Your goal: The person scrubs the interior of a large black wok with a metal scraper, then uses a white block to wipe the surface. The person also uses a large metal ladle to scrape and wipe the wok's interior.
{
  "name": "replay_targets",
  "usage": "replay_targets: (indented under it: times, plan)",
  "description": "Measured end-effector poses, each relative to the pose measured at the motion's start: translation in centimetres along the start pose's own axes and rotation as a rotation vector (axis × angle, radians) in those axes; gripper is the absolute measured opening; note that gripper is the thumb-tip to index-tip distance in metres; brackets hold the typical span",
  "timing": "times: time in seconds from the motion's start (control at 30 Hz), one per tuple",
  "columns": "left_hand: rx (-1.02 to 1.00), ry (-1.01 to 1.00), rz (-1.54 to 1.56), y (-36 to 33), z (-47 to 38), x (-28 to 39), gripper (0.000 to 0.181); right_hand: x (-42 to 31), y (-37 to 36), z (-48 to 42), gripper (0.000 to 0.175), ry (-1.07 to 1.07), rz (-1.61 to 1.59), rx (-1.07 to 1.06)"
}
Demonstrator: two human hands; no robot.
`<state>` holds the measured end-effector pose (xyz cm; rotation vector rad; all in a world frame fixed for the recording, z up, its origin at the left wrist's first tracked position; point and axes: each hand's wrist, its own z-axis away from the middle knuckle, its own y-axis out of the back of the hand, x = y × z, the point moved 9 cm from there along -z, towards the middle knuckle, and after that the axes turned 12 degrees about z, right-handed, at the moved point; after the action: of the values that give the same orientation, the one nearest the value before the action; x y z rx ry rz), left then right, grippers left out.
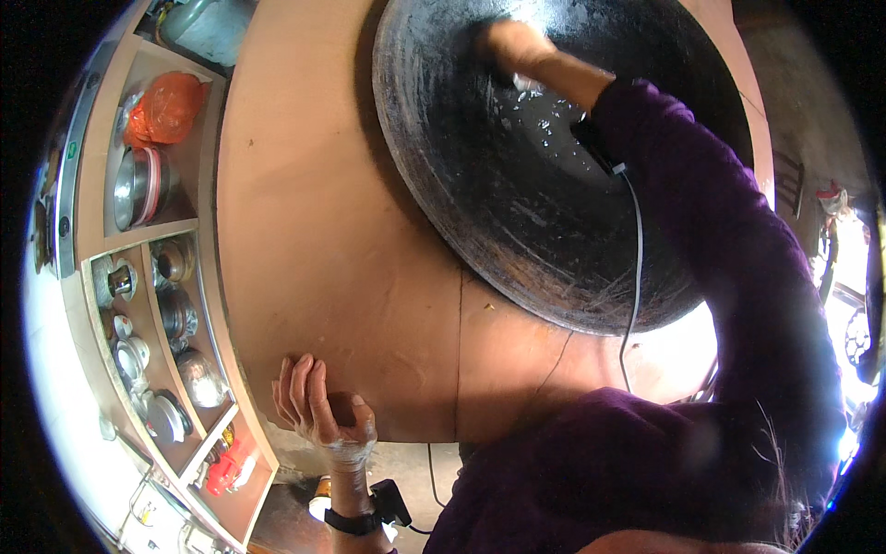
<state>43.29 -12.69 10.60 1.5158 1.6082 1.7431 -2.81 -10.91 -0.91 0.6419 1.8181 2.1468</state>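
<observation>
A large black wok (484, 194) is set into the tan stove top (318, 228), with a small pool of water (547, 128) glinting at its bottom. Inside the wok, my right hand (516, 45) reaches to the far wall, blurred by motion. A pale patch shows just under the wrist side of that hand. Whether the fingers grip something is hidden. My left hand (318, 405) rests on the front edge of the stove top, fingers spread and holding nothing. A black strap with a small device (387, 502) is around the left wrist.
To the left, a shelf unit (90, 242) holds an orange-red plastic bag (169, 107), metal pots (135, 187), several jars and lids, and a red item (225, 471). A pale cable (638, 263) hangs from my right wrist across the wok's rim. Cracks (458, 360) run through the stove top.
</observation>
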Motion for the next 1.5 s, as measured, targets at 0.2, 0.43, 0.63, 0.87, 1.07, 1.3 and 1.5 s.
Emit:
replay_targets:
  times: [0.2,0.43,0.63,0.87,1.07,1.3,1.5]
  plan:
    - [-0.010,0.004,-0.015,-0.5,-0.1,0.5,0.046,-9.8,-0.3,8.1,0.014,0.621,-0.101,0.007]
    - [-0.029,0.022,-0.017,-1.4,-0.1,0.0,0.046,3.9,2.5,-4.0,0.014,-0.064,0.177,0.294]
    - [-0.018,0.023,-0.012,-1.3,0.1,-0.1,0.047,-8.3,0.3,5.5,0.015,0.591,0.079,0.072]
    - [-0.059,0.035,-0.046,-1.6,-0.1,0.1,0.050,-0.2,4.7,-1.0,0.010,-0.093,-0.120,0.179]
    - [-0.048,0.042,-0.034,-1.5,-0.2,0.3,0.049,-5.5,1.2,1.5,0.014,0.312,0.066,0.060]
    - [-0.018,0.047,-0.014,-1.7,0.0,0.1,0.050,0.9,4.7,-2.8,0.013,-0.162,-0.108,0.107]
    - [-0.039,0.039,-0.031,-1.8,0.1,0.1,0.051,-9.1,5.6,5.6,0.004,0.633,-0.049,0.555]
